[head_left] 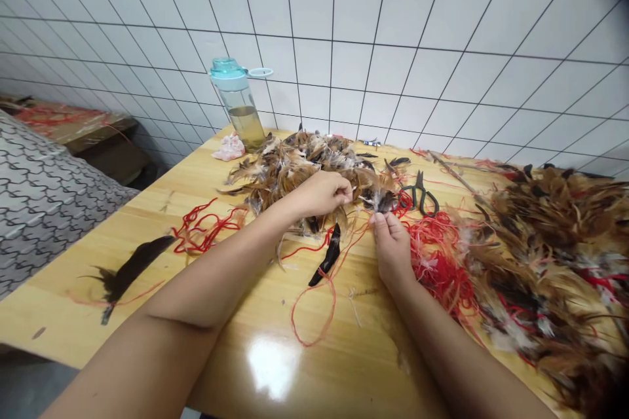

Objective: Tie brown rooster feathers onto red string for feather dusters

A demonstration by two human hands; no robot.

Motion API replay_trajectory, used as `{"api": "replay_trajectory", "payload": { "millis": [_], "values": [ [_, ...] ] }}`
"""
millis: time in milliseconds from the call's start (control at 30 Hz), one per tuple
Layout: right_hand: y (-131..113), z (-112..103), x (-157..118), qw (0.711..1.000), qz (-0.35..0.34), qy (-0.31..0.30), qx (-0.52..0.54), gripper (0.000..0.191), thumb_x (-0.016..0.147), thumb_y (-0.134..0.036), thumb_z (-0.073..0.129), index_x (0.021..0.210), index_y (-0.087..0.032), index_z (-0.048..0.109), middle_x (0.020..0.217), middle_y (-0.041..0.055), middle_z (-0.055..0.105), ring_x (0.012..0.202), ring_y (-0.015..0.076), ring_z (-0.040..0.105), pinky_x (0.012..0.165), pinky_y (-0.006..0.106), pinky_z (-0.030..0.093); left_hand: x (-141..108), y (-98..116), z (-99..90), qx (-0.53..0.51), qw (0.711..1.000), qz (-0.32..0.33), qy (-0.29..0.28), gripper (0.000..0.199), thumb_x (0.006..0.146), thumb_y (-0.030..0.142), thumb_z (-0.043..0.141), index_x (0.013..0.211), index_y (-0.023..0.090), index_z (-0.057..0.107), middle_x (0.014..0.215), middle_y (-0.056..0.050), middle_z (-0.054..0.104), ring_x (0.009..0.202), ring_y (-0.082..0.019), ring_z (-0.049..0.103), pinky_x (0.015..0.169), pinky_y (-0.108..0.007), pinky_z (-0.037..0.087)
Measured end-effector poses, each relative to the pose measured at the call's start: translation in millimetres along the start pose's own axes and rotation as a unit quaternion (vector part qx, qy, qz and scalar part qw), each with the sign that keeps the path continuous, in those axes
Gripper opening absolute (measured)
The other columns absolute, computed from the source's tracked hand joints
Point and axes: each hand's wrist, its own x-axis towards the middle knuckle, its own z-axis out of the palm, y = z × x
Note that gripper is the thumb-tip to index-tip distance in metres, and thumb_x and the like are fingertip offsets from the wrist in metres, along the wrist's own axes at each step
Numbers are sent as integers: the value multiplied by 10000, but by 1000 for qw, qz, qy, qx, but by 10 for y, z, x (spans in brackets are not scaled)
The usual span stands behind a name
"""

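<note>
My right hand [393,242] pinches a small bunch of feathers [382,200], white and dark, between thumb and fingers. Thin red string [351,245] trails from near it toward a loop on the table. My left hand [327,193] is closed just to the left, over the front of a pile of brown feathers [289,163]. Whatever its curled fingers grip is too small or hidden to make out. Below the hands lies a single black feather [327,255], crossed by the string.
Black-handled scissors [420,196] lie beyond my right hand, beside tangled red string [439,255]. A large heap of brown feathers [555,242] covers the right side. Back left stands a bottle [240,105] with crumpled tissue [228,146]. A dark feather [137,268] rests at left. White tiles [363,65] rise behind.
</note>
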Motion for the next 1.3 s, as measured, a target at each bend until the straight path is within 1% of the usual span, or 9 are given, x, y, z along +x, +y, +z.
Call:
{"api": "replay_trajectory", "payload": {
  "millis": [133,267,400,500,633,767,933,1133,1300],
  "values": [
    [-15,0,1,1000,16,-3,-11,323,831,-495,528,703,-199,544,645,-29,469,648,133,417,646,274,344,-4,-108,85,98,991,49,-78,254,761,90,602,935,214,739,904,-40,624,831,-146,576,767,-246,422],
    [-33,8,1,1000,10,-9,-21,331,824,-502,519,690,-200,542,642,-20,495,657,142,440,646,279,354,16,-166,245,136,981,93,-100,246,754,122,620,934,243,738,913,-50,588,915,-182,542,795,-263,404],
    [-55,16,-7,999,6,-16,-40,320,827,-484,511,679,-202,547,643,-13,517,661,149,463,660,285,369,37,-186,238,102,985,119,-71,114,793,156,607,801,189,716,885,-50,599,903,-171,539,841,-273,391],
    [-48,16,-7,999,0,-17,-40,325,833,-486,505,676,-204,547,655,-8,542,674,153,484,675,290,382,46,-187,160,40,989,137,-45,110,816,155,594,828,170,702,865,-43,623,883,-152,561,844,-258,401],
    [-17,5,4,999,0,-8,-49,333,836,-493,506,681,-202,558,652,-9,546,667,153,486,676,292,384,26,-126,81,-6,991,127,-45,100,821,149,571,839,142,669,848,-32,636,791,-120,577,762,-223,417],
    [-9,-8,8,998,6,14,-63,324,842,-478,498,680,-204,556,648,-8,552,660,154,484,666,291,383,-15,-7,43,15,989,142,-40,111,822,139,540,833,138,650,818,-26,639,758,-117,575,740,-222,412],
    [-1,-20,10,996,6,31,-88,303,845,-445,490,694,-200,585,694,13,609,707,172,535,716,308,406,-51,105,-17,62,984,165,-14,149,839,152,501,818,144,648,794,-36,633,769,-138,566,738,-243,404],
    [54,-33,22,992,6,42,-121,303,856,-430,484,729,-195,627,750,39,666,755,196,582,769,338,420,-61,146,-71,123,973,193,-10,173,846,144,467,771,156,622,758,-38,616,751,-148,541,730,-258,397],
    [62,-38,23,989,5,39,-143,309,863,-439,475,713,-200,602,730,37,647,720,193,563,716,329,411,-75,148,-119,125,972,197,-10,165,852,143,465,798,157,620,794,-46,635,785,-156,552,748,-262,404]
  ]
}}
